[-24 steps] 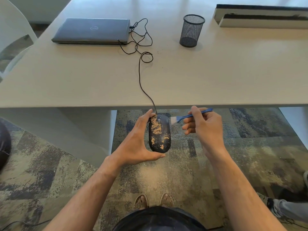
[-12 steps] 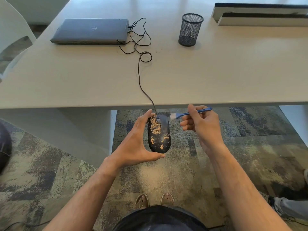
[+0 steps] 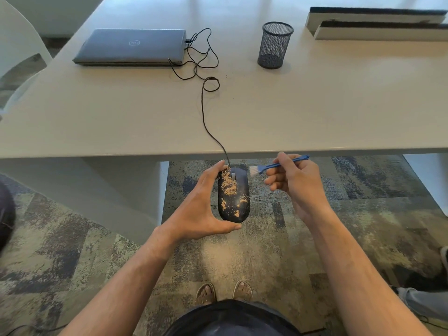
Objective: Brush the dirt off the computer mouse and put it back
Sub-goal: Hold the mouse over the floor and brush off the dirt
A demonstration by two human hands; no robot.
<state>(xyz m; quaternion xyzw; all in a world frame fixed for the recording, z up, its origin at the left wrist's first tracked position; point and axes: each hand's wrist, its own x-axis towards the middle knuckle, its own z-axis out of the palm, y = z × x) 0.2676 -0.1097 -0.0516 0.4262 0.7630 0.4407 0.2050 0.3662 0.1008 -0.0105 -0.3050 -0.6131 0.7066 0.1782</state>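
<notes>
My left hand [image 3: 201,209] grips a black wired computer mouse [image 3: 238,190] from its left side, held in the air below the table's front edge. Tan, sandy dirt covers much of the mouse's top, thickest on the left button and across the middle. My right hand [image 3: 298,185] pinches a small blue brush [image 3: 281,164] by its handle. The pale bristles sit just off the mouse's upper right corner, apart from the dirt. The mouse's black cable [image 3: 206,112] runs up over the table edge.
The beige table [image 3: 315,112] carries a closed grey laptop [image 3: 131,47] at the back left, a black mesh pen cup [image 3: 275,44] and two long white-and-black bars [image 3: 378,27] at the back right. Patterned carpet lies below. A white chair [image 3: 17,52] stands at left.
My right hand and the brush have shifted slightly, with the bristles staying by the mouse's upper right. The mouse and my left hand have held about the same place.
</notes>
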